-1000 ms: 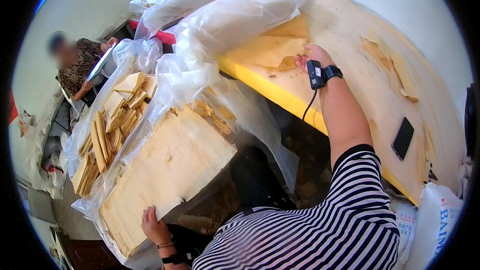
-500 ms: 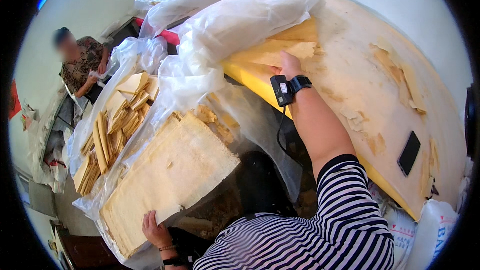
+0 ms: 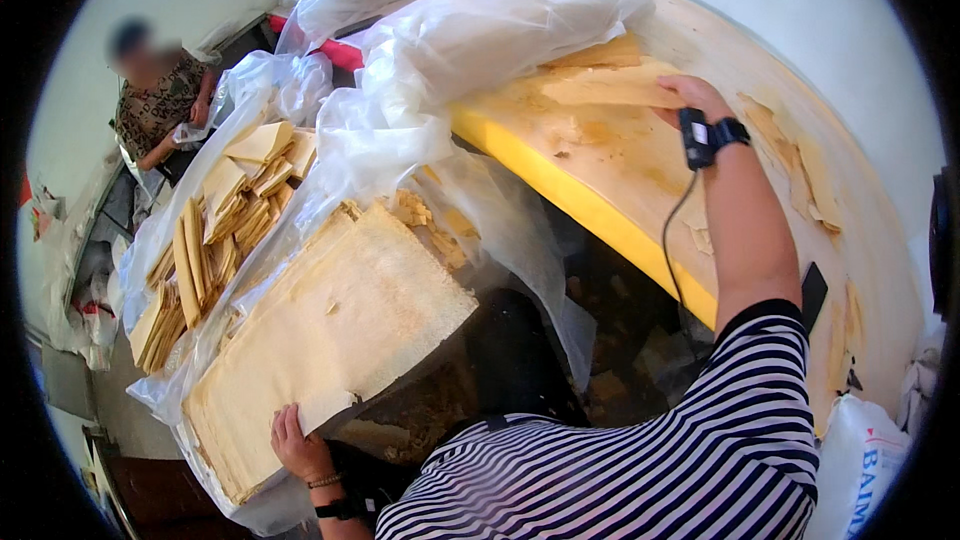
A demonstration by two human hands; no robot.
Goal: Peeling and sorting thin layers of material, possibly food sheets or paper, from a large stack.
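Note:
Out over the pale table [image 3: 600,170], my right hand [image 3: 695,100] pinches the edge of a thin, yellowish brittle-looking sheet [image 3: 610,88]. That sheet stretches left from my fingers toward the clear plastic wrap. My left hand [image 3: 300,448] lies at the near edge of a stack of large cream-coloured sheets [image 3: 340,320], its fingers flat on the top sheet and its thumb hidden. The stack is rough at its edges and rests on plastic film at my left. A black device with a cable [image 3: 696,138] is strapped to my right wrist.
Folded yellow sheets [image 3: 235,205] lie on plastic beyond the stack. A large plastic-wrapped bundle [image 3: 500,25] sits at the table's far end. Broken flakes [image 3: 790,160] and a dark phone [image 3: 814,295] lie at right. A white sack [image 3: 860,460] stands lower right. Another person [image 3: 165,105] sits far left.
My right hand has moved right across the table, pulling the thin sheet away from the plastic bundle. My forearm now partly covers the phone. The left hand stays on the stack.

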